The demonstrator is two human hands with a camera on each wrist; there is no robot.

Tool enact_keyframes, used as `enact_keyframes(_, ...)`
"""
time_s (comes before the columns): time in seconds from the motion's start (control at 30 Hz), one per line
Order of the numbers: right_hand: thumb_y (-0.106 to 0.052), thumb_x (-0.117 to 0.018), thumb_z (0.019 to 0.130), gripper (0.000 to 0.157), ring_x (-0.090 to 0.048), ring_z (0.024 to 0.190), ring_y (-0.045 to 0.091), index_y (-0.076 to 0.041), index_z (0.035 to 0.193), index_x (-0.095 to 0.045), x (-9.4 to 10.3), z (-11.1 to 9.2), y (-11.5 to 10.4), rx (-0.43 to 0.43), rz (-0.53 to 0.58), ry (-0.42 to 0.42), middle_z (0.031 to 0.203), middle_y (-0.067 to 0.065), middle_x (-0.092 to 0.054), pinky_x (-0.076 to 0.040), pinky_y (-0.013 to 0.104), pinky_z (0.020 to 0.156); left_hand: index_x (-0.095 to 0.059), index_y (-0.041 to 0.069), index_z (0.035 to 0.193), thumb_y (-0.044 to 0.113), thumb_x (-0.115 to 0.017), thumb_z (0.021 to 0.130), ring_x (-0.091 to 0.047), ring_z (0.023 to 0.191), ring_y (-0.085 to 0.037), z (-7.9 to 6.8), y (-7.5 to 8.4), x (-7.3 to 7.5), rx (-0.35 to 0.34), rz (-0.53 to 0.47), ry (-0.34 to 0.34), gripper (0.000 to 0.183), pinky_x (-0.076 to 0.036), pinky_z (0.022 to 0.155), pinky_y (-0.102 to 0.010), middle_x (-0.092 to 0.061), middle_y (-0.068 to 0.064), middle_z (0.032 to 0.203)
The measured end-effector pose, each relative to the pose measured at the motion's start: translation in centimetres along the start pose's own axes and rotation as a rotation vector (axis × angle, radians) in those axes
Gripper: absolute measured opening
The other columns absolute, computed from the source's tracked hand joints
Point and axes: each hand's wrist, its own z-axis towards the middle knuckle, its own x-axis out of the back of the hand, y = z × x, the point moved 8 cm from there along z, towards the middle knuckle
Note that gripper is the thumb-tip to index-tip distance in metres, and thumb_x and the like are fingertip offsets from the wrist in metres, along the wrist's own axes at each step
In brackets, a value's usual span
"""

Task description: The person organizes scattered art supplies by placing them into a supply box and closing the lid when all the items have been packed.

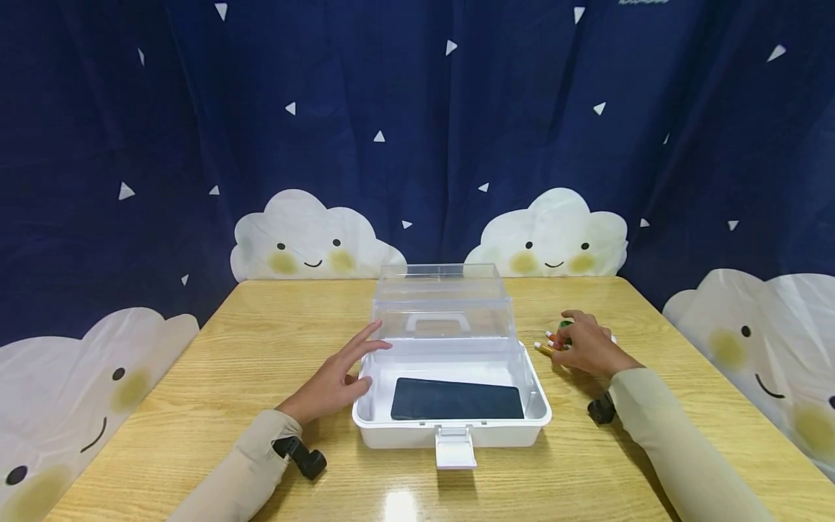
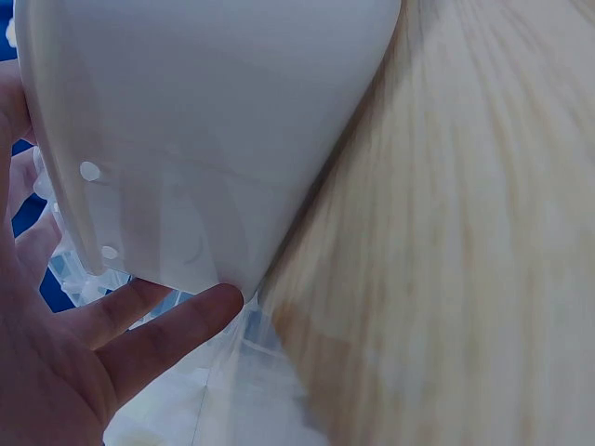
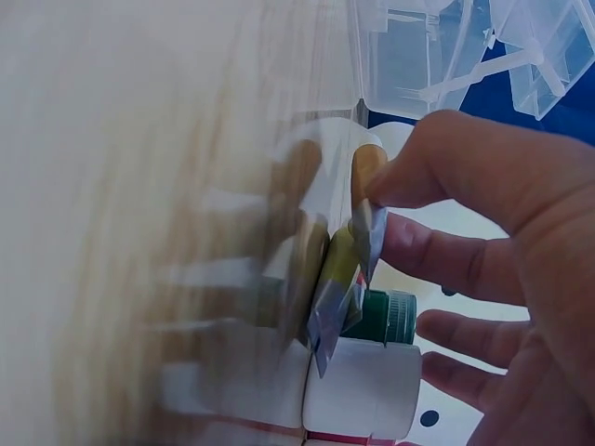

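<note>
My right hand (image 1: 585, 346) is at the right of the table and pinches a small orange-gold tube (image 3: 369, 165) with a silver crimped end between thumb and index finger. Right beside that tube lies a yellow-green tube (image 3: 342, 255). A green-capped container (image 3: 376, 316) and a white bottle (image 3: 363, 386) are close below the fingers. A white box (image 1: 450, 435) with its clear lid (image 1: 443, 290) raised stands mid-table. Against its left side rests my left hand (image 1: 333, 384), fingers extended along the wall and back corner. Inside the box lies a dark flat rectangular thing (image 1: 457, 400).
The box's front latch (image 1: 455, 448) hangs down and sticks out toward me. Behind the wooden table (image 1: 293, 319) hangs a dark blue curtain (image 1: 417, 109) with smiling clouds. The raised lid stands at the box's back edge, between the two hands.
</note>
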Motion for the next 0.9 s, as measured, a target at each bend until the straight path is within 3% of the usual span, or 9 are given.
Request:
enact_keyframes(0.6, -0.024, -0.069, 0.069, 0.007, -0.027, 0.120, 0.044, -0.023, 0.064, -0.065, 1.3, 0.3, -1.2, 0.035, 0.037, 0.049, 0.131, 0.021, -0.038, -0.026, 0.061, 0.078, -0.043, 0.015, 0.132, -0.003, -0.051, 0.081, -0.027, 0.130, -0.029, 0.0, -0.3, 0.0, 0.002, 0.017, 0.004, 0.055, -0.048, 0.050, -0.025, -0.011, -0.005, 0.150)
enact_keyframes(0.9, -0.026, -0.069, 0.066, 0.006, -0.029, 0.119, 0.044, -0.021, 0.066, -0.066, 3.1, 0.6, -2.5, 0.029, 0.012, 0.077, 0.132, 0.020, -0.038, -0.024, 0.065, 0.081, -0.043, 0.016, 0.132, -0.003, -0.051, 0.081, -0.031, 0.127, -0.025, 0.0, -0.3, 0.0, 0.006, 0.020, 0.004, 0.055, -0.048, 0.049, -0.025, -0.011, -0.005, 0.151)
